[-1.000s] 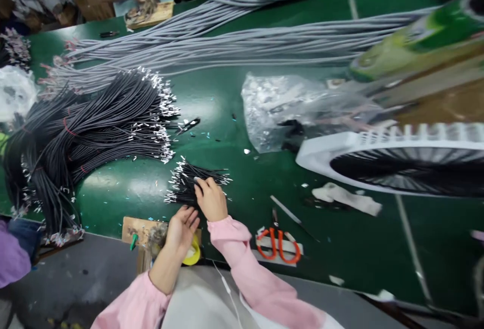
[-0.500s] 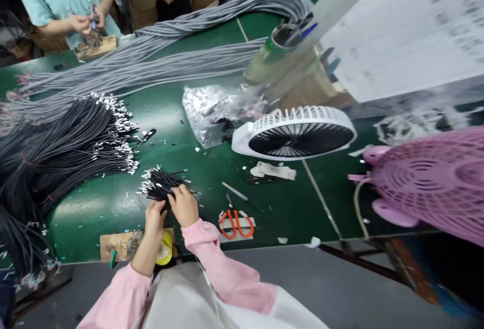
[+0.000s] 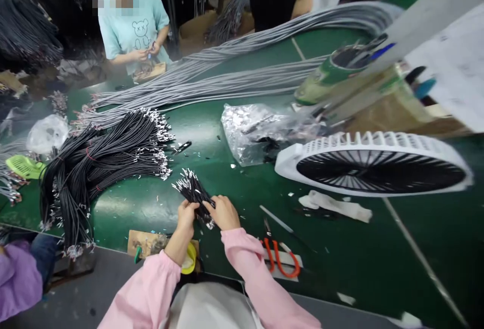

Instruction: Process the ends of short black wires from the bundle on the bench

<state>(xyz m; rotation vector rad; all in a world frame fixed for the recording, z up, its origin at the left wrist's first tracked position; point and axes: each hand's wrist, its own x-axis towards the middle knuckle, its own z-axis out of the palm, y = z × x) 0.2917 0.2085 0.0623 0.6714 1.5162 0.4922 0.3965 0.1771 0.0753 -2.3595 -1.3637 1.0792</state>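
The green worktop (image 3: 234, 193) spreads out ahead of both hands, and the long grey cable bundles (image 3: 227, 77) run across its far side, well beyond them. To the right of the hands and farther out lies a white fan (image 3: 374, 165), face up, with a clear plastic bag (image 3: 257, 132) just past it toward the middle. Out to the left of the hands sits the big heap of black wires (image 3: 102, 162), their metal ends pointing toward the centre.

Half a second ago the small wire bundle (image 3: 194, 193) lay flat on the worktop under the fingers; now it is gathered and raised, angled up and away from the hands, so the picking-up looks complete and the wires are under control. The left hand (image 3: 186, 216) is closed around the near end of the bundle, and the right hand (image 3: 224, 213) pinches it just beside, fingers curled shut on the wires.

Just right of the right hand lie the orange-handled scissors (image 3: 280, 261), and below the left hand, at the worktop's near edge, a yellow tape roll (image 3: 189, 264) rests on a small wooden board (image 3: 145, 243).
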